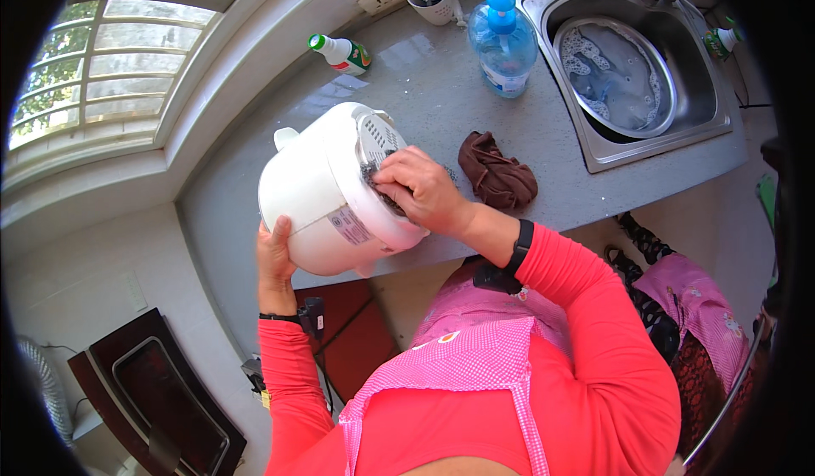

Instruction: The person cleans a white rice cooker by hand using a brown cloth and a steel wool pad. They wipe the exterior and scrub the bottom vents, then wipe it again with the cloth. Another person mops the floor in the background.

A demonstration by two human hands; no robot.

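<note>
A white rice cooker body (312, 176) lies tilted on its side on the grey countertop, its vented base (379, 133) turned to the right. My left hand (275, 250) grips its near left end, thumb on the white wall. My right hand (423, 189) presses a dark wire scouring pad (369, 171) against the rim of the base; the fingers hide much of the pad. A label with print (350, 226) sits on the cooker's side. To the right of my right hand lies a crumpled brown cloth (496, 173).
A steel sink (694, 113) at right holds a basin (668, 103) of sudsy water. Behind stand a blue pump bottle (503, 49), a white-and-green cleaner bottle (344, 54) and a cup (436, 11). Another person in a pink apron (700, 304) is at lower right.
</note>
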